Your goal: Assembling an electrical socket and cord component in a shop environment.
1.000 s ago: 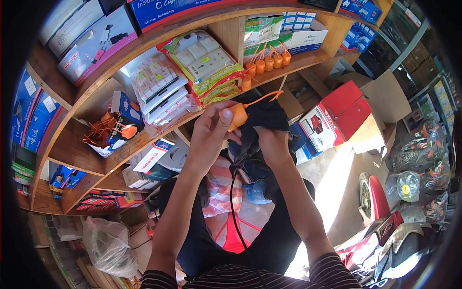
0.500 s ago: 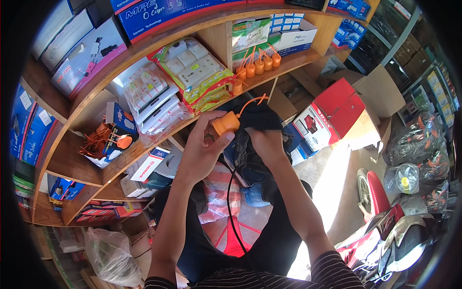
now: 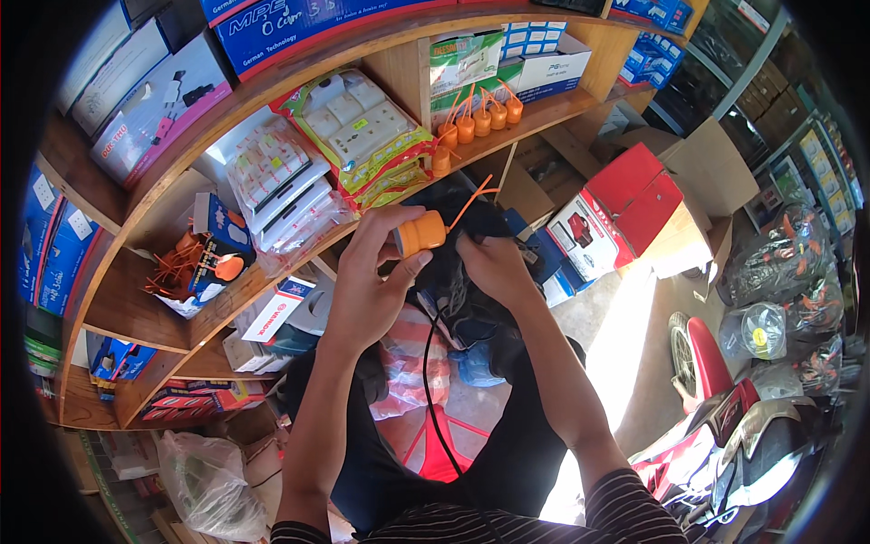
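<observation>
Between the thumb and fingers of my left hand [image 3: 376,276] is an orange lamp holder [image 3: 420,234], tilted on its side with its open end toward the palm. Two orange wire leads [image 3: 472,201] stick out of its other end, up and to the right. My right hand [image 3: 494,267] is closed on a dark cloth [image 3: 471,218] just right of the lamp holder; its fingertips are partly hidden in the folds. Beyond my hands, several similar orange lamp holders [image 3: 482,121] stand in a row along the shelf edge.
The wooden shelf [image 3: 304,238] curves across the front and left. It carries packs of white wall sockets [image 3: 367,118] and an opened box of orange lamp holders [image 3: 217,258]. Right of my hands stands a red-and-white carton [image 3: 594,222]. A motorbike [image 3: 716,381] is at the lower right.
The lamp holder has turned in my left hand, bringing its open end more to the left. My right hand has shifted slightly left and down, and the cloth has dropped away from the wires.
</observation>
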`<act>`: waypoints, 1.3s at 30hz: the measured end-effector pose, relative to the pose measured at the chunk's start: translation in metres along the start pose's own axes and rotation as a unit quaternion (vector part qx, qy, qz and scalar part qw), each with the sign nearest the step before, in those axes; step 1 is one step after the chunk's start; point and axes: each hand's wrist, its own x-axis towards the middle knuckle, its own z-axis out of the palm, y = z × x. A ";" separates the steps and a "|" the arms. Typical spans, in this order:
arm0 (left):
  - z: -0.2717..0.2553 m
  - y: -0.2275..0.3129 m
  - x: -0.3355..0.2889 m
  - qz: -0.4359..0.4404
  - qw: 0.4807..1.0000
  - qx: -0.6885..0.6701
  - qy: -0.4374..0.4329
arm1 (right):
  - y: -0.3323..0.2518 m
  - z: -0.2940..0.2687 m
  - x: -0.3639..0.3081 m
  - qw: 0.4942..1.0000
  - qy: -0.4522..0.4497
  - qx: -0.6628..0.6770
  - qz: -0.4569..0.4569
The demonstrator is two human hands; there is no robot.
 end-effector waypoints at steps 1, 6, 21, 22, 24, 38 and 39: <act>0.001 0.000 -0.001 -0.027 0.999 -0.038 0.006 | 0.002 -0.001 0.001 0.997 -0.032 -0.018 0.067; 0.004 -0.001 -0.004 -0.037 0.999 0.011 0.017 | 0.019 0.015 0.002 0.995 0.042 0.089 -0.024; 0.004 0.009 -0.002 -0.138 0.983 -0.085 0.083 | 0.026 0.028 -0.002 0.985 0.086 -0.019 -0.150; 0.003 0.011 -0.003 -0.104 0.987 -0.088 0.090 | 0.026 0.025 0.003 0.982 0.114 -0.007 -0.152; -0.006 0.014 -0.004 -0.100 0.987 -0.056 0.112 | 0.026 0.008 0.016 0.986 0.148 -0.075 -0.026; -0.008 0.017 0.002 -0.363 0.823 -0.435 0.026 | 0.008 0.023 -0.010 0.971 0.059 0.020 -0.232; -0.008 0.018 0.002 -0.374 0.813 -0.445 0.017 | 0.005 0.022 -0.010 0.964 0.045 0.023 -0.262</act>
